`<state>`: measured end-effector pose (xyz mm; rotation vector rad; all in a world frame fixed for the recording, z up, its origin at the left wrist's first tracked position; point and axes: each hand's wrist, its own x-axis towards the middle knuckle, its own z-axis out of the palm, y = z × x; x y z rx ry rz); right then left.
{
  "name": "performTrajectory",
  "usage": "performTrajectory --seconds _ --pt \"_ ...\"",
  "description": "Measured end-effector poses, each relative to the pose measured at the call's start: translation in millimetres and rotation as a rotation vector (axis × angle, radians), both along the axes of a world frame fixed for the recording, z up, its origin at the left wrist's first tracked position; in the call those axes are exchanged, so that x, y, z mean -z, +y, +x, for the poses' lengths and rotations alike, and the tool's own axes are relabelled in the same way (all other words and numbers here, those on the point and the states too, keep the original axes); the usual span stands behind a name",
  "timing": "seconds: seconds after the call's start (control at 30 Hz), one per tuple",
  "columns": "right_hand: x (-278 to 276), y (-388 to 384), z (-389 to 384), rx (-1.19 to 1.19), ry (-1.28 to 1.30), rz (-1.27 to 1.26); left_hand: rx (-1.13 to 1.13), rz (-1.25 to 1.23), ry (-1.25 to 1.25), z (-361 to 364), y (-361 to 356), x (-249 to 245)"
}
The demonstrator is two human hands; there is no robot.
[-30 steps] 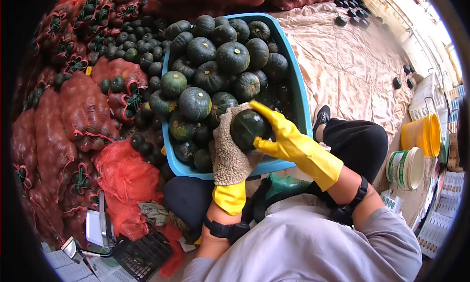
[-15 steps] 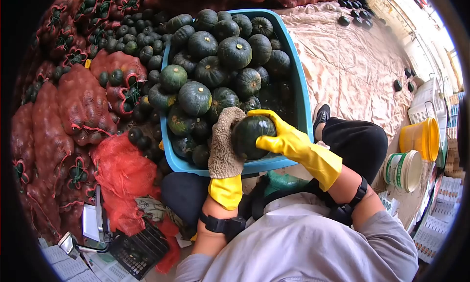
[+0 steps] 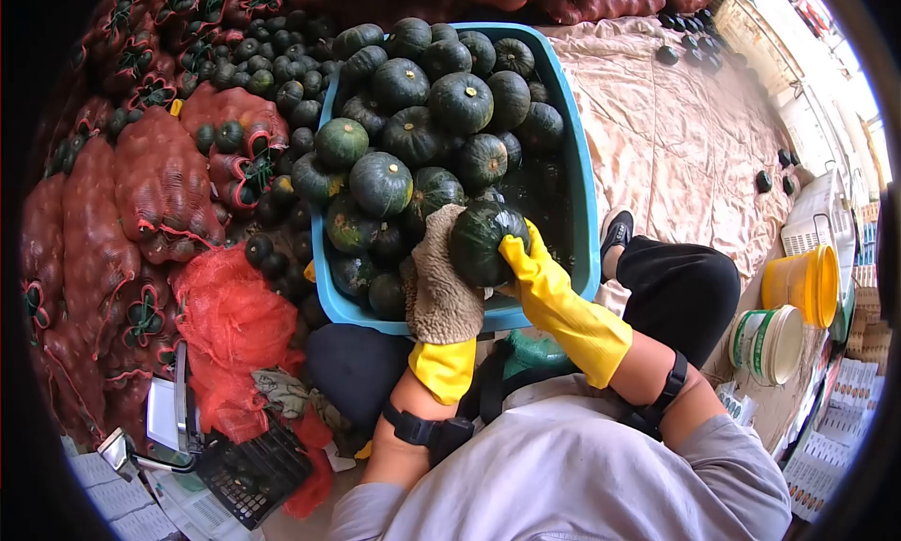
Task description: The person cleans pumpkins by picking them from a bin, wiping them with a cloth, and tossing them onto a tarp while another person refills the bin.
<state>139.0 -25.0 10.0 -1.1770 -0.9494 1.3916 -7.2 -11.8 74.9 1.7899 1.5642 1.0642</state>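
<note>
A wet dark green pumpkin (image 3: 484, 243) is held between my two hands above the near edge of a blue tub (image 3: 584, 156). My left hand (image 3: 443, 283) wears a brown fuzzy mitt over a yellow rubber glove and cups the pumpkin's left side; its fingers are hidden in the mitt. On the other side, my right hand (image 3: 554, 292), in a yellow rubber glove, grips the pumpkin with bent fingers. A heap of similar pumpkins (image 3: 461, 103) fills most of the tub, and dark water (image 3: 544, 198) shows at its right.
Red mesh sacks (image 3: 164, 184) of pumpkins and loose pumpkins (image 3: 272, 62) crowd the left. A crumpled red net (image 3: 230, 320) and a black keypad device (image 3: 253, 471) lie nearer. To the right are a beige ground sheet (image 3: 657, 119), a yellow bucket (image 3: 798, 283) and a white bucket (image 3: 768, 344).
The pumpkin has turned in my hands and shows a more ridged side. My right hand has shifted its grip lower on its right side. The view has moved slightly.
</note>
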Motion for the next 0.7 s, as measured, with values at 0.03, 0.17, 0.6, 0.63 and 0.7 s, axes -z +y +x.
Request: performTrajectory --seconds 0.03,0.17,0.6,0.63,0.7 --pt "-4.4 1.1 5.7 0.023 0.13 -0.146 0.016 0.005 0.009 -0.5 -4.0 -2.6" --pt "-76.7 7.4 25.9 -0.41 -0.842 0.213 0.165 0.07 0.055 -13.3 4.8 -8.5" --pt "-49.4 3.2 19.8 -0.36 0.058 0.096 0.074 0.153 -0.227 -17.8 3.9 27.9" --pt "-52.0 -1.0 5.1 -0.221 0.271 0.035 0.008 0.199 -0.31 -13.9 2.8 28.7" --pt "-43.8 6.5 -9.7 -0.011 0.11 -0.009 0.024 0.063 -0.234 -8.1 0.3 5.0"
